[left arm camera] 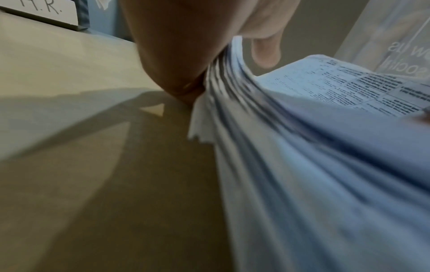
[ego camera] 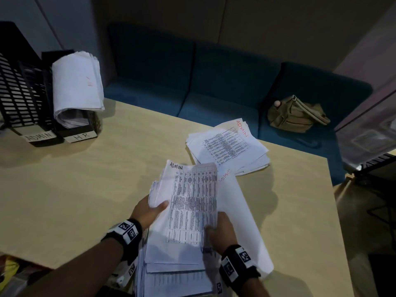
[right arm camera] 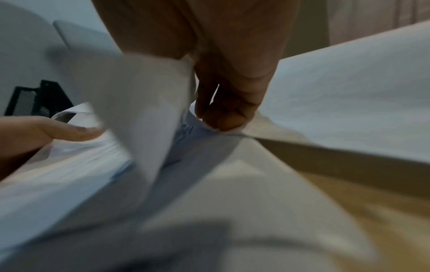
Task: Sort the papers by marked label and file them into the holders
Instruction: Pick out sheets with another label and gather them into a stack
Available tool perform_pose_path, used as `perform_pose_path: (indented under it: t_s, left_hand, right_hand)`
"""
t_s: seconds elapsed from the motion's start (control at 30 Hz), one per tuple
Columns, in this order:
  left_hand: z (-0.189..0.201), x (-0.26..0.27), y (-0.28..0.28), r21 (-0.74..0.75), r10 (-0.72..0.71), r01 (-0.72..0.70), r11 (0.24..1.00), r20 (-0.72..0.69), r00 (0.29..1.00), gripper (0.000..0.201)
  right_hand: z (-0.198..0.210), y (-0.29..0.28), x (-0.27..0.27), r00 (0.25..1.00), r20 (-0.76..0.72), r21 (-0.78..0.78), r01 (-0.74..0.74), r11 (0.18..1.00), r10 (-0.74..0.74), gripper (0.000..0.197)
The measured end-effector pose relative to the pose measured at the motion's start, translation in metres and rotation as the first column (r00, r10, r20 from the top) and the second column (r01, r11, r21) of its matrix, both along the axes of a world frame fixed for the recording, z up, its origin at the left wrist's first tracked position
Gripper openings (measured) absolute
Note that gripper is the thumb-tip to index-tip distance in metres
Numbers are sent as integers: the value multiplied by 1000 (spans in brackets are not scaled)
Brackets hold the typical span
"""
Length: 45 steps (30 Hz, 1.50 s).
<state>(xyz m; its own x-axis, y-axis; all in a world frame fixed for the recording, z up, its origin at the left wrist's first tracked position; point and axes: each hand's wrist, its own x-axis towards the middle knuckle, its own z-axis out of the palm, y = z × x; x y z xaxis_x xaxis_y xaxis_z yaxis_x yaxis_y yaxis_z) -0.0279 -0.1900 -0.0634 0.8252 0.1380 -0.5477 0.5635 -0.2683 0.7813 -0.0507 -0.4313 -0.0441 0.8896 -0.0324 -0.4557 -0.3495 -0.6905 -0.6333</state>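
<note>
My left hand [ego camera: 155, 209] grips a thick stack of papers [ego camera: 171, 269] at its left edge, thumb on top; the same stack [left arm camera: 302, 156] fans out blurred under that hand [left arm camera: 186, 77]. The top printed sheet [ego camera: 192, 202] is marked ADMIN in black. My right hand [ego camera: 214, 230] pinches this sheet's lower right edge; its fingers [right arm camera: 223, 117] curl on paper. A blank-backed sheet [ego camera: 242, 211] lies beside it. A loose pile [ego camera: 229, 146] marked ADMIN in red lies on the table. At far left stand the black ADMIN holder [ego camera: 23, 97] and the HR holder [ego camera: 80, 133] with curled papers [ego camera: 77, 86].
The light wooden table [ego camera: 85, 179] ends at the right near a dark floor. A blue sofa [ego camera: 214, 82] runs behind it, with a khaki bag [ego camera: 295, 116] on the seat. A black rack [ego camera: 375, 163] stands at the far right.
</note>
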Motion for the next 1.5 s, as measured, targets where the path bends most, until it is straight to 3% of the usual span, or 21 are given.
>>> perform_pose_path:
  t_s: [0.13, 0.23, 0.43, 0.53, 0.6, 0.67, 0.73, 0.8, 0.93, 1.13, 1.3, 1.37, 1.5]
  left_hand:
    - [-6, 2, -1, 55, 19, -19, 998, -6, 1000, 44]
    - [-7, 2, 0, 57, 20, -19, 998, -4, 1000, 47]
    - [-11, 1, 1, 85, 22, -22, 996, 5, 1000, 51]
    - [-10, 2, 2, 92, 18, -19, 996, 10, 1000, 45]
    - [-10, 2, 2, 99, 5, -6, 995, 10, 1000, 41]
    - [-8, 3, 3, 93, -3, 2, 996, 8, 1000, 39]
    - [-6, 3, 3, 79, -24, 23, 997, 6, 1000, 41]
    - [-3, 3, 4, 70, -70, 70, 995, -4, 998, 44]
    - [0, 3, 7, 80, -126, 128, 988, -37, 991, 46]
    - [-1, 1, 5, 57, -75, 78, 995, -48, 996, 46]
    - [-5, 1, 2, 48, 29, -27, 998, -33, 999, 38]
    - [-5, 3, -2, 65, 65, -64, 996, -25, 998, 34]
    - [-6, 5, -3, 90, 78, -75, 993, -29, 997, 30]
  right_hand:
    - [0, -1, 6, 994, -26, -65, -104, 992, 103, 30]
    - [7, -5, 7, 989, 57, -41, -134, 990, 136, 4]
    - [50, -9, 5, 961, 276, 306, -87, 948, -1, 14]
    - [55, -16, 9, 954, 287, 363, -20, 932, -91, 13]
    - [46, -25, 13, 962, 267, 268, -11, 963, -63, 15]
    - [31, -34, 14, 975, 190, 23, -125, 992, 119, 32]
    - [13, -36, 7, 944, 2, -241, -320, 916, 330, 61]
    - [-2, -34, -3, 924, -119, -372, -381, 847, 364, 74]
    - [-16, -39, -7, 991, -37, -455, -132, 880, 129, 77]
    - [-7, -74, 21, 994, 61, -568, 108, 816, -89, 79]
    - [-2, -112, 35, 949, 80, -409, 312, 858, -306, 79]
    - [1, -121, 37, 938, 81, -370, 342, 864, -337, 76]
    - [2, -129, 37, 964, 126, -582, 265, 769, -236, 73]
